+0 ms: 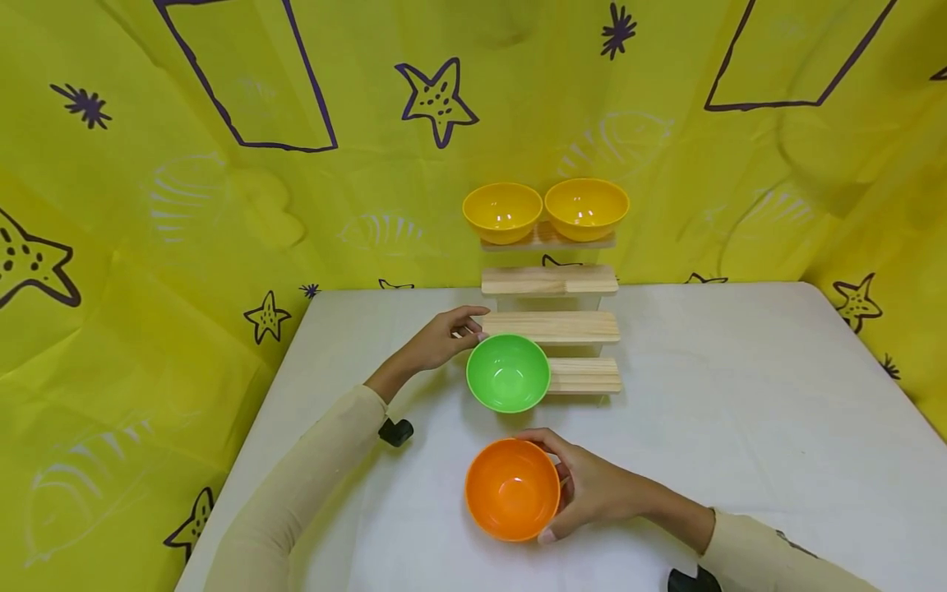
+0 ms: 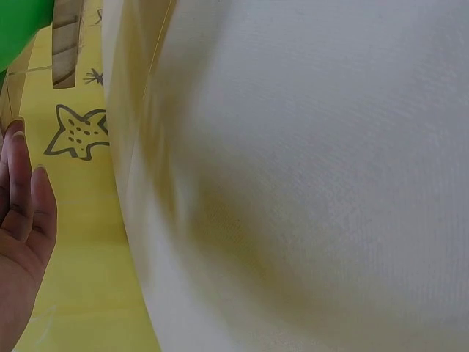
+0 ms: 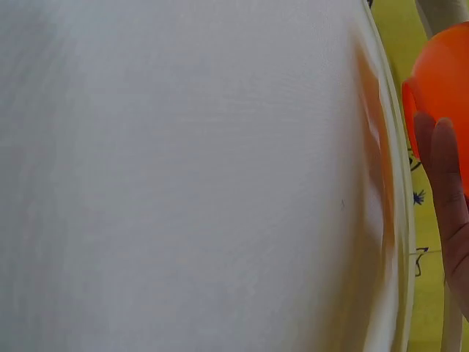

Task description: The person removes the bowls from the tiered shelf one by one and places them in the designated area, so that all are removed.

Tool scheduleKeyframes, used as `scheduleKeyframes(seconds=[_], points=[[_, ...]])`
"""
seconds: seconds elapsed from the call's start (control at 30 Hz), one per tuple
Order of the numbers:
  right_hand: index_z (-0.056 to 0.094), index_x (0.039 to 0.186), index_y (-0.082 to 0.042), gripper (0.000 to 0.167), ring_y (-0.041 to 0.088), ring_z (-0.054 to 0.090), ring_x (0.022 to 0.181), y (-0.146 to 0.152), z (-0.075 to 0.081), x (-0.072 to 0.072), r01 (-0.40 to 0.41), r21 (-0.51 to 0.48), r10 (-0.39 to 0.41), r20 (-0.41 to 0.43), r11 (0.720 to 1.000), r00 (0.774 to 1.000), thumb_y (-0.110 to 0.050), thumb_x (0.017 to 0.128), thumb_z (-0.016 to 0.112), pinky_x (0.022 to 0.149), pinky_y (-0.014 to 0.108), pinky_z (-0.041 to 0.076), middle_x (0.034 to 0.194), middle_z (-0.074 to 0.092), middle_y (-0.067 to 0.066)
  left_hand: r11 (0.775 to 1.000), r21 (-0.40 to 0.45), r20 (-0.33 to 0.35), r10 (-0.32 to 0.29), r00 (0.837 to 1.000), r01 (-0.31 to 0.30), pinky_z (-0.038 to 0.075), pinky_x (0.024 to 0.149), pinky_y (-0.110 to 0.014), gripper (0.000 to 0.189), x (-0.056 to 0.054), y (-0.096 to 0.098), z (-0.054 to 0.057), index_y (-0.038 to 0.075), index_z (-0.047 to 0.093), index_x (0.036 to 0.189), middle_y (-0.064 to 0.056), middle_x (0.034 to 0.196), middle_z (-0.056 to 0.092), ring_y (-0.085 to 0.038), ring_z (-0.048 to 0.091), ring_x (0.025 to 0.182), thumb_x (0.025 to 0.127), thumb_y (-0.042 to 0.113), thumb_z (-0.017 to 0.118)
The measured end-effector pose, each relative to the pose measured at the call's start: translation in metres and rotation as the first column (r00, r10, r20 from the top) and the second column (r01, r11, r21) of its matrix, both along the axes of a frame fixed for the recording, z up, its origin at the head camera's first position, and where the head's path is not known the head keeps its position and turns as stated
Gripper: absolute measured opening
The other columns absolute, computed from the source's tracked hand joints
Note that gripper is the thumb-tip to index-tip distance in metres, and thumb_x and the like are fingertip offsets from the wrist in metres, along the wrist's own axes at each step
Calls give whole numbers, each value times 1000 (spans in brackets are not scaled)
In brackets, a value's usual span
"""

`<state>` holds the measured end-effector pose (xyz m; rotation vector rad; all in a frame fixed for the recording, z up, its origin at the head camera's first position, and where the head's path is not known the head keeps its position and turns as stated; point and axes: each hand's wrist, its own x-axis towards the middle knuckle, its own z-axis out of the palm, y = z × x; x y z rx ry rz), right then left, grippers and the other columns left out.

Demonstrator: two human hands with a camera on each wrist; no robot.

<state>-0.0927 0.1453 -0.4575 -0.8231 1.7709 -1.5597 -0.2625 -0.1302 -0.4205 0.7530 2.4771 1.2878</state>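
Observation:
A green bowl (image 1: 508, 373) is at the left end of the lowest step of a wooden tiered stand (image 1: 551, 327). My left hand (image 1: 440, 339) is just left of it, the thumb near the rim and the fingers loosely bent by the second step. In the left wrist view, the fingers (image 2: 20, 183) are apart from the green bowl (image 2: 18, 29). Nearer to me, my right hand (image 1: 592, 489) grips an orange bowl (image 1: 512, 490) by its right side, thumb in front and fingers behind. Part of that bowl (image 3: 443, 88) also shows in the right wrist view.
Two yellow bowls (image 1: 503, 212) sit side by side on the stand's top step. White cloth covers the table (image 1: 740, 395). A yellow printed curtain (image 1: 355, 181) hangs behind and at both sides.

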Motion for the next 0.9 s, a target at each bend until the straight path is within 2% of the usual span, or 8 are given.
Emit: scheduleKeyframes(seconds=[0.4, 0.9], points=[[33, 150, -26, 97, 23, 67, 97, -19, -3, 0, 21, 46, -21, -7, 999, 1000, -18, 73, 90, 79, 36, 59, 142, 49, 6, 1000, -3, -9, -5, 1000, 5, 51, 81, -29, 47, -1, 0, -2, 6, 49, 147, -17, 114, 69, -24, 64, 96, 102, 17, 60], [31, 151, -25, 97, 21, 69, 96, -42, -1, -1, 17, 8, -17, 13, 1000, 1000, -14, 73, 89, 78, 34, 59, 142, 50, 8, 1000, -8, -23, -2, 1000, 2, 50, 80, -29, 47, 0, 0, 0, 5, 49, 146, -17, 114, 69, -24, 64, 96, 102, 16, 60]])
